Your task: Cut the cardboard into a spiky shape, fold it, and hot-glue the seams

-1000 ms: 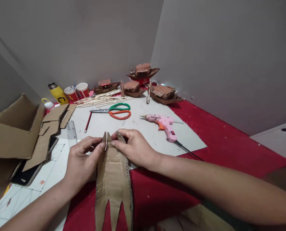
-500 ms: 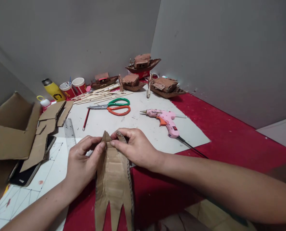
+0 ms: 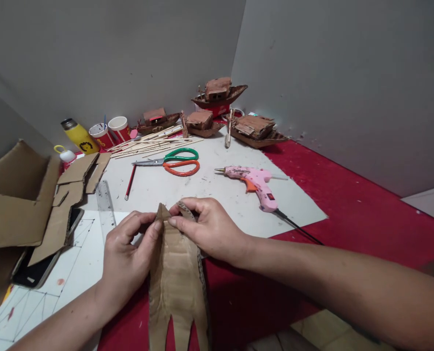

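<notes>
A long piece of brown cardboard [image 3: 178, 273] with pointed strips at both ends lies between my hands, creased crosswise and curled up along its sides. My left hand [image 3: 131, 248] pinches its far left edge by the narrow middle point, thumb on top. My right hand [image 3: 213, 229] grips the far right strip, which bends inward, with the thumb on the inner face. The near end, with its V-shaped slits, runs out of the bottom of the view. Beyond my right hand lies a pink glue gun [image 3: 257, 183] with an orange trigger.
Scissors [image 3: 184, 162], a pencil [image 3: 130, 183] and a ruler [image 3: 105, 204] lie ahead on white paper. Behind are wooden sticks [image 3: 154, 143], several model boats [image 3: 255, 129], cups [image 3: 118, 127] and a yellow bottle [image 3: 78, 136]. At left are a cardboard box [image 3: 12, 214], a phone [image 3: 37, 273] and a drawing [image 3: 41, 312].
The cardboard's near end has swung slightly right and drawn a little closer. Both hands keep their holds at the far end. The view has shifted slightly.
</notes>
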{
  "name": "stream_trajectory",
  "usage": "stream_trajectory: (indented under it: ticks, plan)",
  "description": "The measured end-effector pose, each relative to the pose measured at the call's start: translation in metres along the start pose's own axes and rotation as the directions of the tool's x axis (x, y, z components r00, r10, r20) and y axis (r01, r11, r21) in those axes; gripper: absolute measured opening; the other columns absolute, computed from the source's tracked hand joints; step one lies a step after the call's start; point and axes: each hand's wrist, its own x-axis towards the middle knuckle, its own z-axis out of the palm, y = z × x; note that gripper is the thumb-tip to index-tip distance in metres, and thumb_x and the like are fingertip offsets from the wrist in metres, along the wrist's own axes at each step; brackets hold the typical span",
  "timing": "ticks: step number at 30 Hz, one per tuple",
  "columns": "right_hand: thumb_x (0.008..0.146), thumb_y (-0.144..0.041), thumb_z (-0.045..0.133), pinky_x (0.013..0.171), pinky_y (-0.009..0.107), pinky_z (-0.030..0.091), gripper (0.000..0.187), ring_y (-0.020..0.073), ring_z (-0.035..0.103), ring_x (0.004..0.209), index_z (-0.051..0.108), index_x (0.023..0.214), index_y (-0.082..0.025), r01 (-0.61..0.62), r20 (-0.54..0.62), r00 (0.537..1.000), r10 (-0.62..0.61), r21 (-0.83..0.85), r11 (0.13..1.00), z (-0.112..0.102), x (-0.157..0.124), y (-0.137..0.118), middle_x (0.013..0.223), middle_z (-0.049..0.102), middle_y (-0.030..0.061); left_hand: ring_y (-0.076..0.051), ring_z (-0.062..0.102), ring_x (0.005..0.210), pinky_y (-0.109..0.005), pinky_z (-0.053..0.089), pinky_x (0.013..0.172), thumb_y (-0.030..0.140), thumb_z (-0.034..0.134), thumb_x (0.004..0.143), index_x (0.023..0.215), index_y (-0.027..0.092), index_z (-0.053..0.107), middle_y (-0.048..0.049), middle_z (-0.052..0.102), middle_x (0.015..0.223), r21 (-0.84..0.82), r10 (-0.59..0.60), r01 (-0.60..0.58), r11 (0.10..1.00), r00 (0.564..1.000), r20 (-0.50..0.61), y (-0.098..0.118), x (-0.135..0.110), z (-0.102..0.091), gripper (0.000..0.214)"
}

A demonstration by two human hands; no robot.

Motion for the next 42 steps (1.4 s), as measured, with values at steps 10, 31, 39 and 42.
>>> stream_trajectory:
  ticks: [10,31,39,42]
  plan:
    - [0.075,-0.014,0.06,0.059,0.023,0.039,0.005,0.0111,0.048,0.062,0.06,0.071,-0.015,-0.081,-0.019,0.996,0.082,0.039,0.996,0.001,0.0,-0.001,0.064,0.053,-0.0032,-0.008,0.058,0.071,-0.018,0.046,0.064,0.012,0.064,0.085,0.094,0.022,0.064,0.0041,0.064,0.081,0.047,0.068,-0.066,0.997,0.997,-0.034,0.0,-0.004,0.003,0.013]
    - [0.079,-0.02,0.057,0.054,0.022,0.03,0.02,0.0101,0.037,0.059,0.05,0.06,-0.017,-0.022,0.008,1.0,0.022,-0.044,0.999,0.001,-0.001,-0.001,0.058,0.039,-0.0058,-0.012,0.06,0.07,-0.023,0.048,0.065,0.014,0.062,0.086,0.094,0.019,0.065,0.0008,0.065,0.081,0.03,0.05,-0.049,0.998,0.998,-0.033,0.001,-0.009,0.007,0.01]
    - [0.079,-0.021,0.057,0.054,0.022,0.03,0.024,0.0106,0.036,0.06,0.046,0.057,-0.018,0.025,0.009,1.0,-0.025,-0.032,0.999,0.003,0.004,0.002,0.058,0.039,-0.0053,-0.011,0.06,0.068,-0.023,0.048,0.064,0.016,0.061,0.087,0.09,0.018,0.066,0.0005,0.064,0.078,0.016,0.002,-0.001,1.0,0.999,-0.038,0.002,-0.007,0.01,0.006]
    - [0.079,-0.022,0.058,0.054,0.022,0.031,0.024,0.0105,0.036,0.061,0.049,0.057,-0.017,0.009,0.011,1.0,-0.009,-0.02,1.0,0.002,0.003,-0.002,0.058,0.039,-0.0052,-0.012,0.062,0.072,-0.022,0.05,0.067,0.018,0.064,0.085,0.093,0.019,0.067,0.0002,0.068,0.083,0.005,-0.022,0.022,1.0,0.999,-0.045,0.002,-0.007,0.008,0.008]
